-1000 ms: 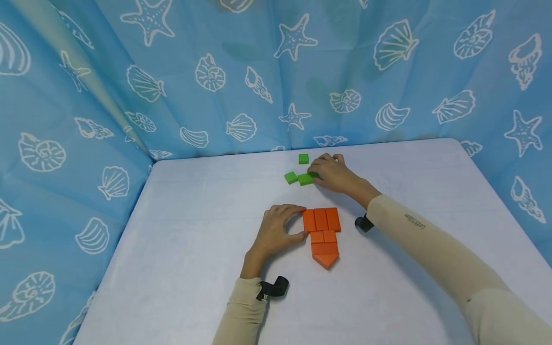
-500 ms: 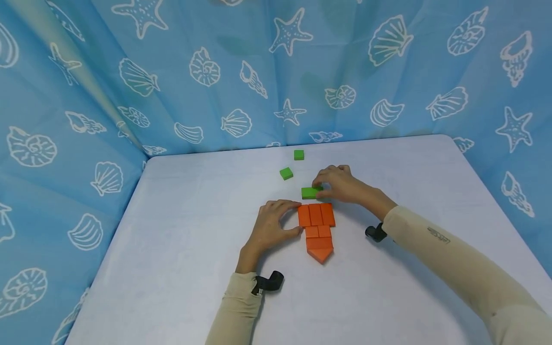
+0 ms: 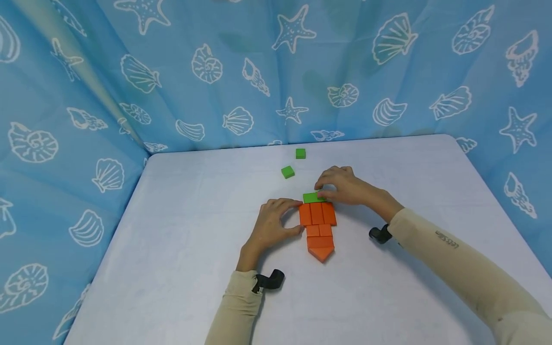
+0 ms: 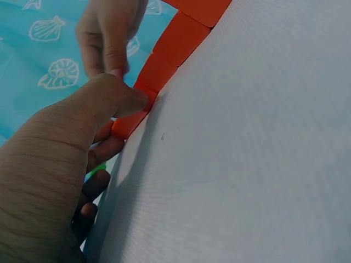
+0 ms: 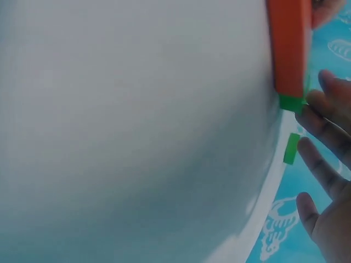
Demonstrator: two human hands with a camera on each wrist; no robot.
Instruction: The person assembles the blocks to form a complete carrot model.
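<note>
In the head view, flat orange blocks form an arrow-like shape pointing towards me: a wide row, narrower pieces below, then a pointed tip. My left hand grips the left block of the wide row, thumb and index fingertip at its two corners. The left wrist view shows the thumb against the orange side. My right hand pinches a green block lying along the row's far edge; its right end is partly hidden by the thumb. In the right wrist view, green meets orange.
Two small green blocks lie farther back, a tilted one and a square one. The white table ends at a blue shell-patterned curtain. Black wrist cameras sit on the left and right sleeves.
My right hand has drawn the green block towards me, from beside the tilted green block to the orange row's far edge. My left hand has stayed at the orange blocks.
</note>
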